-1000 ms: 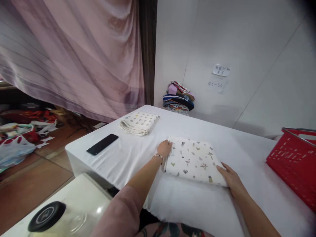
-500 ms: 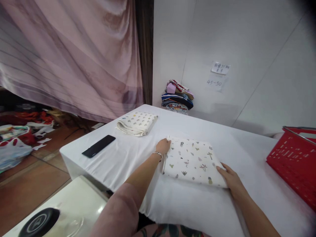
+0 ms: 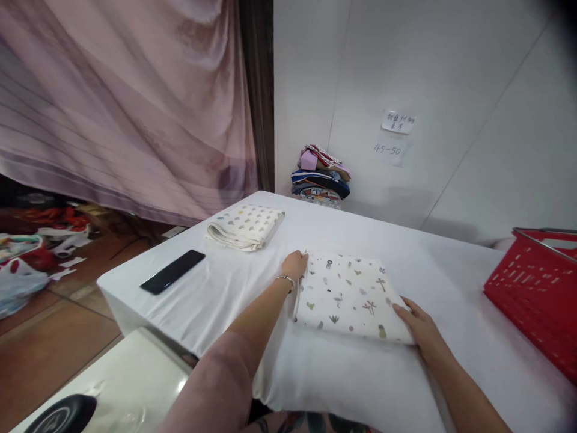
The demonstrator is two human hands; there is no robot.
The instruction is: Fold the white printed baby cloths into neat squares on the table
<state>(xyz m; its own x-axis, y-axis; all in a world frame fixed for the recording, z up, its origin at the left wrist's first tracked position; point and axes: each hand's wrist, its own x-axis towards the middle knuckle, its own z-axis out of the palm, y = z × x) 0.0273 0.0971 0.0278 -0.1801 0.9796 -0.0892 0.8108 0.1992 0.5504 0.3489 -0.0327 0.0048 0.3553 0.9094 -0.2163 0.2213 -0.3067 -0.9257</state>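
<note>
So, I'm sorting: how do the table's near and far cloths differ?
The near cloth has scattered plant motifs; the far cloth has rows of mostly grey ones. The left hand and right hand touch the near cloth; the far cloth lies untouched. Both are whitish and folded.

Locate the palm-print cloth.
In the head view, the palm-print cloth lies right of centre on the white table, between the left hand and the right hand at its side edges, left of the red basket.

White table (image 3: 451, 282) with two cloths (image 3: 345, 296), phone (image 3: 173, 272), basket (image 3: 532, 294)
</note>
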